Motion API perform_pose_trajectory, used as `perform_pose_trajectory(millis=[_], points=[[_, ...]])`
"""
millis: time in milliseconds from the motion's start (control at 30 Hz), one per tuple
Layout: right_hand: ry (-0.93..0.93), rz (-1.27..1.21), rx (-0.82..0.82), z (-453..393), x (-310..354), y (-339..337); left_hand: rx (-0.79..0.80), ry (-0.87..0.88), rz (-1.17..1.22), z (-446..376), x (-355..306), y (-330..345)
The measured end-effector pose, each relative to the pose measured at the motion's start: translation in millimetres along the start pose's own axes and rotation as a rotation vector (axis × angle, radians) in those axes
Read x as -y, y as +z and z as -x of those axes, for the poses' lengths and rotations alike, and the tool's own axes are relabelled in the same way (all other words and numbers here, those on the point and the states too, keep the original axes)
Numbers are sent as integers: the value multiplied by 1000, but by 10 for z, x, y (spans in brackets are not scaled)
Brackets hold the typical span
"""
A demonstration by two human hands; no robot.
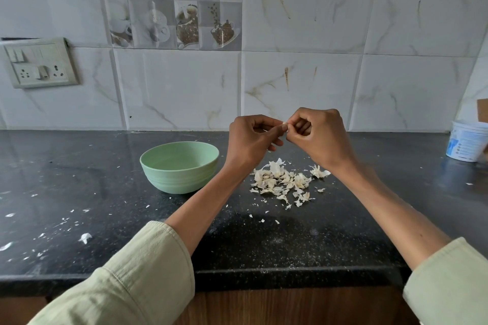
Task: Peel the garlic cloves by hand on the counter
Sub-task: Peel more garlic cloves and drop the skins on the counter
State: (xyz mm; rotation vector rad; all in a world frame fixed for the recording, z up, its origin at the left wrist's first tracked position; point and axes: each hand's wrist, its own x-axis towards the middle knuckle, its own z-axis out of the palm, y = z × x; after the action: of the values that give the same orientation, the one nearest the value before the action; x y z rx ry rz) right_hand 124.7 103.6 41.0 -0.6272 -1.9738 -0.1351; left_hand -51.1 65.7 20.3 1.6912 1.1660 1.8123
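Note:
Both my hands are raised above the black counter (105, 192), fingertips meeting. A small pale garlic clove (285, 123) shows between them; my left hand (250, 140) and my right hand (319, 134) both pinch it with curled fingers. Most of the clove is hidden by the fingers. Below the hands lies a pile of garlic cloves and papery skins (282, 179) on the counter. A light green bowl (158, 163) stands to the left of the pile; what it holds is out of sight.
A white plastic tub (466, 142) stands at the far right by the tiled wall. Bits of skin lie scattered over the counter, more on the left. A switch and socket plate (39, 63) is on the wall at left. The counter's front edge runs near me.

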Motion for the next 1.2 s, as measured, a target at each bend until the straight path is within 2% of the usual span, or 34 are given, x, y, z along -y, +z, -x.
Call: perform_pose_trajectory(millis=[600, 967, 1200], points=[[78, -87, 44, 4, 54, -31, 15, -58, 91, 5, -10, -24], [75, -32, 11, -3, -3, -23, 27, -78, 101, 11, -21, 7], [97, -94, -2, -4, 22, -22, -2, -59, 84, 4, -32, -2]])
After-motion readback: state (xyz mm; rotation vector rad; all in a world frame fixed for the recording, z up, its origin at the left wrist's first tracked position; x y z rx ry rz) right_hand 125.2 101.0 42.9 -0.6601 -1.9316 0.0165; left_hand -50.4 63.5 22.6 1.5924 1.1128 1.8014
